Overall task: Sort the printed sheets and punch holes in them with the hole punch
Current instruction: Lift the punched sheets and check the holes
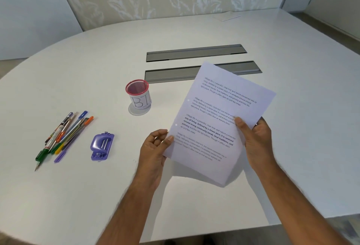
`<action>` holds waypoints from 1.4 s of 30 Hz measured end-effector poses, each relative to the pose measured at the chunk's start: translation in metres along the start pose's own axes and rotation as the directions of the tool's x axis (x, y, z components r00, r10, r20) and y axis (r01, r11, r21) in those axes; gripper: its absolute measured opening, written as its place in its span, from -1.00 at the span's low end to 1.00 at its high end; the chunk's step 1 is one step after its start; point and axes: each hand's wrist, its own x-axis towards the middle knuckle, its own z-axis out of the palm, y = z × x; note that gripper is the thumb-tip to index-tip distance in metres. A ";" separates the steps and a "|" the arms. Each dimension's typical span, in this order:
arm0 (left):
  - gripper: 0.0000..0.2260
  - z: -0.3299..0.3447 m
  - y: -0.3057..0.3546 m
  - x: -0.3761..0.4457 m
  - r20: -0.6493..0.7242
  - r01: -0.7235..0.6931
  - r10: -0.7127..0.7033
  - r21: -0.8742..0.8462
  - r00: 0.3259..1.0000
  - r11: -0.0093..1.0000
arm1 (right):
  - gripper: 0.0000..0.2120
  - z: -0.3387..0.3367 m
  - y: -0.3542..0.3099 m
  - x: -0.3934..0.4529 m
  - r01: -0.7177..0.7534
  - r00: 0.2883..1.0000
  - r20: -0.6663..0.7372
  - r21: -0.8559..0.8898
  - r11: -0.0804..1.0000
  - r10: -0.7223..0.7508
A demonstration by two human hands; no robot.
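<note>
Your white table [194, 202] fills most of the frame, w/ two grey cable-tray lids [194, 52] set flush in it at upper centre. You've got the printed sheets [218, 120] lifted off the table at centre-right, long axis tilted from lower left to upper right; two punched holes already show on the stack's left edge, though I can't tell how many sheets it holds. Your right hand [255, 141] grips the stack's right edge, thumb on top of the print; your left hand [155, 147] pinches the lower-left edge, thumb on top, fingers curled behind. Left of centre is the pen pile [62, 137], fanned out approx. parallel to the sheets' tilt. The red mesh pen cup [138, 95], wrapped in a paper label, stands just above your left hand, apart from it. The purple hole punch [101, 147] lies lower left of centre, long axis near vertical in frame, between the pens and your left hand, well apart from the sheets. It's on your left side, so the left hand is clearly nearer; I'd judge any further punching means carrying the stack's left edge over that way.
</note>
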 end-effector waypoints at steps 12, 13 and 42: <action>-0.77 0.026 -0.023 -0.014 0.139 -0.050 -0.022 0.498 0.990 0.865 | -0.72 -0.037 0.003 0.012 -0.015 0.999 0.026 -0.234 0.972 0.021; -0.76 0.029 -0.027 -0.016 0.145 -0.050 -0.032 0.529 0.989 0.847 | -0.73 -0.041 0.004 0.014 -0.022 0.999 0.031 -0.251 0.968 0.030; -0.55 0.046 -0.060 -0.015 0.202 -0.174 -0.008 0.863 0.979 0.474 | -0.26 -0.079 0.005 0.030 0.014 0.988 0.063 -0.946 0.323 0.140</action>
